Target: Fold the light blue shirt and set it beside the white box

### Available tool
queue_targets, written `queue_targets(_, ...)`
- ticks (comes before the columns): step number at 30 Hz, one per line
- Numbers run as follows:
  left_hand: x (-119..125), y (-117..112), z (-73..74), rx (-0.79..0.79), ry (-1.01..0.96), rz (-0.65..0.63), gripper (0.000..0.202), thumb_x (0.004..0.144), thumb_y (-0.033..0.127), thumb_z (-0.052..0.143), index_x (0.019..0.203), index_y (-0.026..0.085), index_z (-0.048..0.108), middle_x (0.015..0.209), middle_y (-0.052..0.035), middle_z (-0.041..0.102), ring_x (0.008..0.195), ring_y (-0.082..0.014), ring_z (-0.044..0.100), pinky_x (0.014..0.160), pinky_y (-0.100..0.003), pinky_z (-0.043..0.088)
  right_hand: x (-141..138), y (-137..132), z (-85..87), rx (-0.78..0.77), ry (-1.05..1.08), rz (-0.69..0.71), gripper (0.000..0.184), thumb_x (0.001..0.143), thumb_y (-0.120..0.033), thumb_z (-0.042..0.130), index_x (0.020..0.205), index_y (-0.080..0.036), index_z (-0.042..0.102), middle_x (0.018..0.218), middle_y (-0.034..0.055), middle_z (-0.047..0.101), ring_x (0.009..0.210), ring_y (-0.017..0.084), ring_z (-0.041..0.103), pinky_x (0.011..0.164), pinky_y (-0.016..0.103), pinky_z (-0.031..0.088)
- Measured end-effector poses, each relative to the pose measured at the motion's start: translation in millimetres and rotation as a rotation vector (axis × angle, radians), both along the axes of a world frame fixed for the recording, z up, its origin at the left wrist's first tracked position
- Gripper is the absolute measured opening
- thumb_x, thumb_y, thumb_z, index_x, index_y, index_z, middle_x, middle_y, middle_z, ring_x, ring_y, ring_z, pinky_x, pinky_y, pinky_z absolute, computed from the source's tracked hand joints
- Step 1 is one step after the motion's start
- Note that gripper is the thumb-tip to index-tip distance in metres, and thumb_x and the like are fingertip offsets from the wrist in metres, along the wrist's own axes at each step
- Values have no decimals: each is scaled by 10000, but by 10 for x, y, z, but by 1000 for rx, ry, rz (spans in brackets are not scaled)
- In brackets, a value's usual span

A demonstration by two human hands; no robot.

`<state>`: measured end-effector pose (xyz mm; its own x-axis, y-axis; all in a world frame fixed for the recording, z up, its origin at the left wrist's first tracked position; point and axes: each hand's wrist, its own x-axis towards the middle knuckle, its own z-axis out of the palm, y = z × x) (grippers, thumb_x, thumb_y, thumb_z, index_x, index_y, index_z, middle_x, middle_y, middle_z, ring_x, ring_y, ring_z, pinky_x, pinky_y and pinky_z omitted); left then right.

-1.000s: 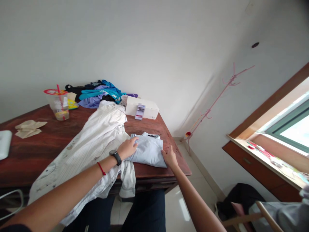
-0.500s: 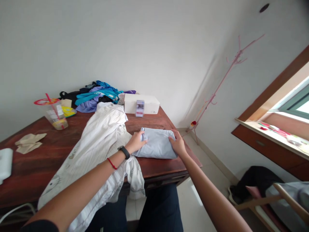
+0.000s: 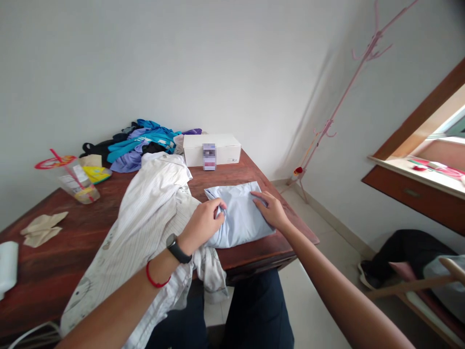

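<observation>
A folded light blue shirt (image 3: 238, 211) lies near the right front corner of the dark wooden table (image 3: 65, 242). My left hand (image 3: 201, 225), with a black watch and a red string on the wrist, pinches the shirt's left edge with curled fingers. Resting flat on the shirt's right side is my right hand (image 3: 271, 209), its fingers stretched out. A white striped shirt (image 3: 145, 228) is spread out unfolded just left of the blue one and hangs over the table's front edge.
A heap of blue, purple and black clothes (image 3: 140, 143) and a white box (image 3: 211, 149) sit at the table's back. A plastic cup with a red straw (image 3: 74, 182), beige napkins (image 3: 41, 228) lie left. A pink coat stand (image 3: 337, 106), a chair with clothes (image 3: 417, 276) stand right.
The blue shirt has been folded over so its collar is hidden. Both hands moved onto it, the left now pinching its edge, the right pressing flat. The view swung right and down.
</observation>
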<state>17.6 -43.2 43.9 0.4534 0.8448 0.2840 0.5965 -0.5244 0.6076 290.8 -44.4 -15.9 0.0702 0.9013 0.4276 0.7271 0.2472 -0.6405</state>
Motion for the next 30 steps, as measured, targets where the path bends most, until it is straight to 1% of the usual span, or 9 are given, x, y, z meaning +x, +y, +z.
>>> queue_targets(4,-225,-102,-171,-143,-15,8,184,840,163,546,955,210,681,628,34,514,600,-153,528,609,-251,383,-1,-4,-161,-95,-28,90,383,941,-333,551,1274,-224,706,1183,72,722,1044,243,664,952,357,490)
queue_targets(7,-365,-149,-342,-212,164,0,234,848,146,535,1022,227,670,654,21,560,645,-175,586,634,-261,395,-23,-17,-275,-162,-70,92,379,937,-302,565,1286,-250,702,1262,75,704,1137,270,650,1007,385,477)
queue_targets(9,-398,-197,-357,-191,297,21,256,883,158,512,1078,243,655,756,-12,633,755,-213,644,677,-280,426,-37,-33,-299,-177,-98,69,383,936,-289,567,1295,-260,698,1292,77,692,1157,278,646,1015,393,479)
queue_targets(14,-216,-361,7,135,390,160,320,963,250,450,1230,231,625,1257,-126,608,1106,-306,622,871,-379,500,-52,-73,-240,-126,-148,13,413,933,-249,536,1320,-235,680,1337,85,665,1197,268,629,1036,388,473)
queue_targets(16,-63,-368,143,239,278,46,376,992,303,440,1331,225,582,1393,-122,544,1233,-305,562,1024,-409,463,-60,-88,-227,-80,-146,-32,427,938,-244,511,1335,-222,667,1362,88,647,1223,264,617,1049,387,465)
queue_targets(18,102,-312,162,244,202,-143,427,1016,354,430,1407,222,538,1456,-104,522,1324,-285,510,1130,-412,402,-71,-107,-241,-70,-143,-64,431,940,-239,497,1339,-219,661,1367,90,643,1227,263,617,1054,389,463)
queue_targets(20,256,-213,52,198,223,-241,493,1020,423,443,1457,204,507,1509,-119,492,1408,-306,438,1176,-452,358,-79,-133,-274,-104,-156,-80,422,939,-233,495,1324,-225,669,1355,92,652,1219,268,623,1052,397,464)
queue_targets(26,432,-3,-469,55,341,-152,689,958,591,513,1531,214,456,1638,-158,302,1513,-462,188,1178,-708,173,-83,-261,-263,-155,-294,-146,392,949,-301,524,1303,-224,675,1421,138,580,1231,315,605,1044,458,473)
queue_targets(30,360,-31,-592,-11,366,-190,812,884,710,557,1571,315,383,1687,-106,161,1523,-486,96,1152,-775,67,-249,-295,-123,-24,-398,-93,415,968,-351,513,1340,-222,645,1532,150,455,1345,344,498,1103,515,422)
